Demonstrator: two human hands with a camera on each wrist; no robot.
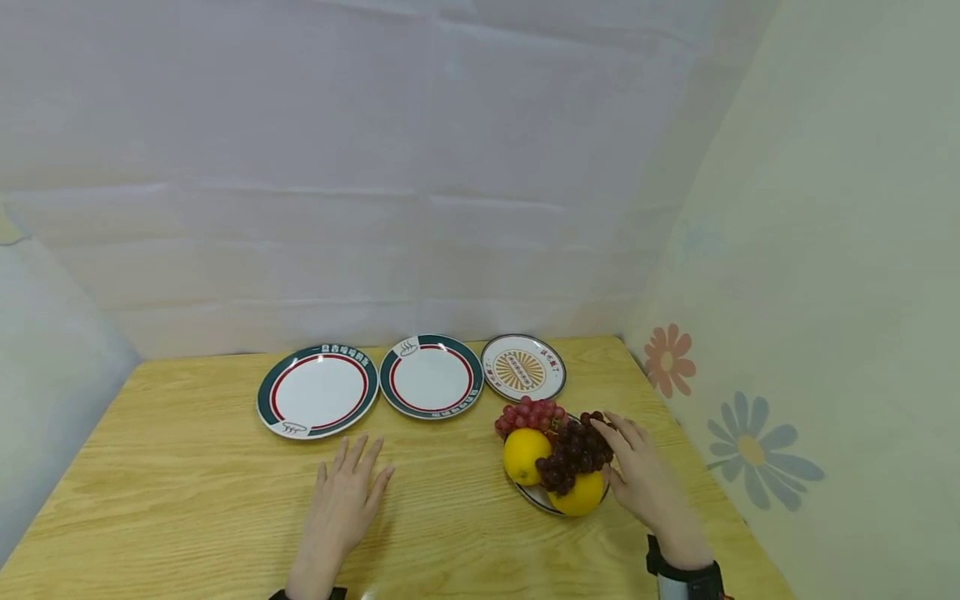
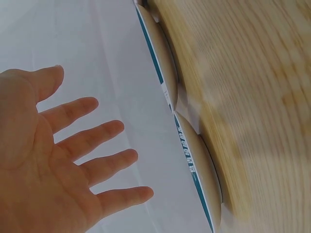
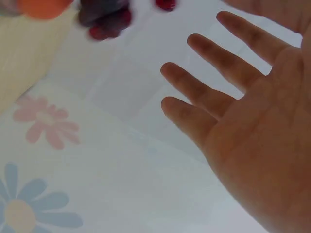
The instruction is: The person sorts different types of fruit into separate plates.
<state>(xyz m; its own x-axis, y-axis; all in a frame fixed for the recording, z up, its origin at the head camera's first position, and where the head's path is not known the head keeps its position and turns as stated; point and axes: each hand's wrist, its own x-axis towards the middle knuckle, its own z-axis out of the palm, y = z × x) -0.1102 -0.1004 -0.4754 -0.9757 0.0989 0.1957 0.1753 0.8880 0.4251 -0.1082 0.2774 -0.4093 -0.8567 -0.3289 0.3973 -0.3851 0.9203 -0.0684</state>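
My left hand [image 1: 341, 504] hovers over the wooden table with its fingers spread, in front of the large green-rimmed plate [image 1: 324, 392]; in the left wrist view the palm and all fingers hold nothing. My right hand [image 1: 641, 479] is at the right side of a fruit plate [image 1: 536, 497], its fingertips right by a bunch of dark grapes [image 1: 577, 454]. In the right wrist view the fingers [image 3: 209, 53] are apart and extended, and the dark grapes [image 3: 104, 17] show beyond them. Beside that bunch are red grapes [image 1: 531, 414] and two yellow round fruits, one behind [image 1: 525, 456] and one in front [image 1: 577, 496].
A second green-rimmed plate [image 1: 432, 377] and a smaller plate with a sunburst print [image 1: 523, 367] stand along the table's back edge. A pale wall lies behind. To the right rises a wall with a red flower [image 1: 669, 360] and a blue flower [image 1: 761, 454].
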